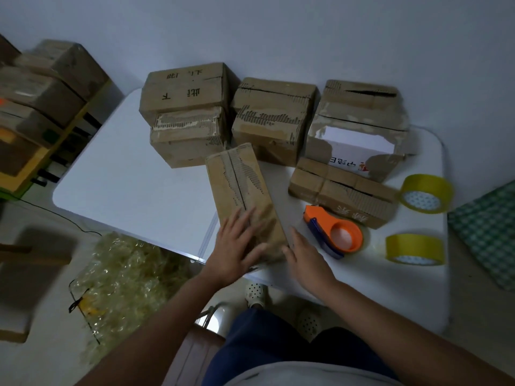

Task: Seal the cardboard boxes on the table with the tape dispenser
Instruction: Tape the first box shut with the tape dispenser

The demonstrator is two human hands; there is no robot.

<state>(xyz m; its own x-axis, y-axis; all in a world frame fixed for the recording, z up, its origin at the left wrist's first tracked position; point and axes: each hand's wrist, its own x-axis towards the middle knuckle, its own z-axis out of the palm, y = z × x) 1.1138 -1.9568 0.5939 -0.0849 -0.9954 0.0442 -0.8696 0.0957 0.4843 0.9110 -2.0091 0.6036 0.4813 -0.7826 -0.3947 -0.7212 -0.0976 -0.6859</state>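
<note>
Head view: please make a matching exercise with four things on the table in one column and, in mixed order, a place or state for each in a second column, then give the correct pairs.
Things
1. tape dispenser
2. long box
3. left hand
4. torn box

Places or states
A. lies flat on the near end of the long box
B. lies on the table, touched by no hand
C. large hole in it
D. lies lengthwise in front of the person

Pairs: 1-B, 2-D, 3-A, 4-C
</note>
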